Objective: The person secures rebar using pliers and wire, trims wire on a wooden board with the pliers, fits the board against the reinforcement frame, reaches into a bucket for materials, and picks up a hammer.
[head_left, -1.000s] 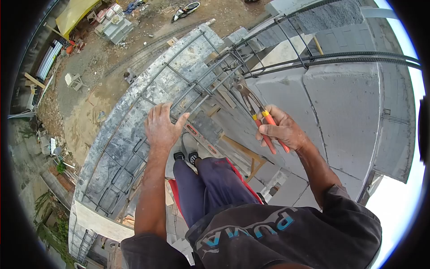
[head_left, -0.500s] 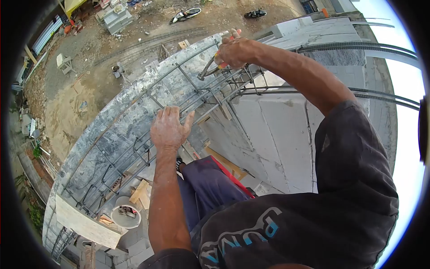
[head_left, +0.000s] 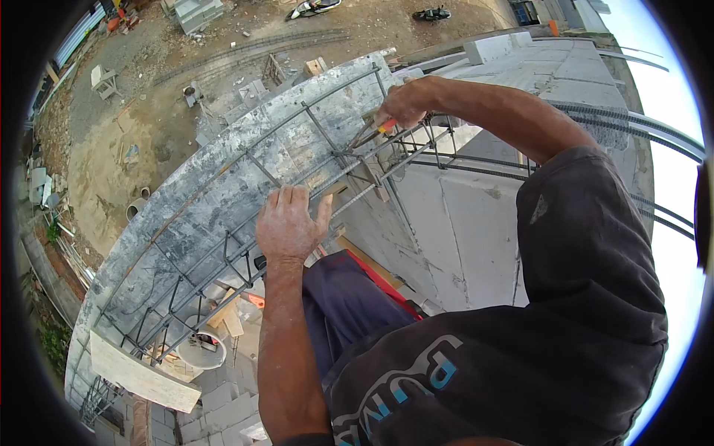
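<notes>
My left hand (head_left: 292,223) rests on the steel rebar cage (head_left: 320,178), palm down, thumb apart from the fingers. At the upper middle, my right hand (head_left: 405,102) is wrapped round pliers (head_left: 386,126) with orange and yellow handles. Their jaws point down and left to a rebar joint near the cage's outer side; the tips are too small to make out. Behind the cage curves a grey, stained formwork panel (head_left: 197,193). Pale block walling (head_left: 476,223) stands to the right of the cage.
A bucket (head_left: 202,351) and wood scraps lie below the cage at the lower left, near a pale board (head_left: 141,375). Long rebars (head_left: 632,119) stick out at the right. Far below the panel's outer edge lies dirt ground (head_left: 171,97) with two motorcycles.
My right hand has swung up and left with the pliers, from above the block wall to the rebar cage. My left hand stays on the cage while the view has shifted.
</notes>
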The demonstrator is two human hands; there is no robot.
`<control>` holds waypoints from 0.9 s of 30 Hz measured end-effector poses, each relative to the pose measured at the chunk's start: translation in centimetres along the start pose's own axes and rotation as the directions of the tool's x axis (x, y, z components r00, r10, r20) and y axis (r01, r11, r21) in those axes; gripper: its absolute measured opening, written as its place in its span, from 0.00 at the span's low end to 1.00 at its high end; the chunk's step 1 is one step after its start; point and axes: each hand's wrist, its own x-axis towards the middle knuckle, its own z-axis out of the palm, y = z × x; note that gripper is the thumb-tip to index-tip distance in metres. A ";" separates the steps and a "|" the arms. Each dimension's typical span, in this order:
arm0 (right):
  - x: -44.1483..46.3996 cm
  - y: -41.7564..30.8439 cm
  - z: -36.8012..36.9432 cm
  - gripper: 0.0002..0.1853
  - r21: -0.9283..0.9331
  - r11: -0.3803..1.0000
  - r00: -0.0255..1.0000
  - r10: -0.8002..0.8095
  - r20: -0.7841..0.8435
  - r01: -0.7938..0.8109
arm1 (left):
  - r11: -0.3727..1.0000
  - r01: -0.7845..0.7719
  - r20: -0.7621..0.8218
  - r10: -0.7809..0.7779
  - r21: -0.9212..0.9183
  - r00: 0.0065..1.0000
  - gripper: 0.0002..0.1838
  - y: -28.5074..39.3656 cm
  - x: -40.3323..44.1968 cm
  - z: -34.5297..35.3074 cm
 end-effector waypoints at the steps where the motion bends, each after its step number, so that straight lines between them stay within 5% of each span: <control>1: 0.0 0.1 -0.1 0.28 0.052 0.999 1.000 -0.011 0.022 0.010 | 1.000 0.000 0.001 0.000 -0.002 1.000 0.20 0.0 0.0 0.0; 17: 1.6 -1.2 -3.6 0.35 0.065 0.997 0.948 0.026 0.316 -0.049 | 0.999 0.007 -0.025 -0.008 -0.031 1.000 0.20 0.0 0.0 0.2; 27: 1.4 0.3 -0.8 0.19 0.095 0.992 0.994 -0.086 0.073 0.079 | 0.998 0.012 -0.026 -0.013 -0.060 1.000 0.19 -0.1 0.1 0.0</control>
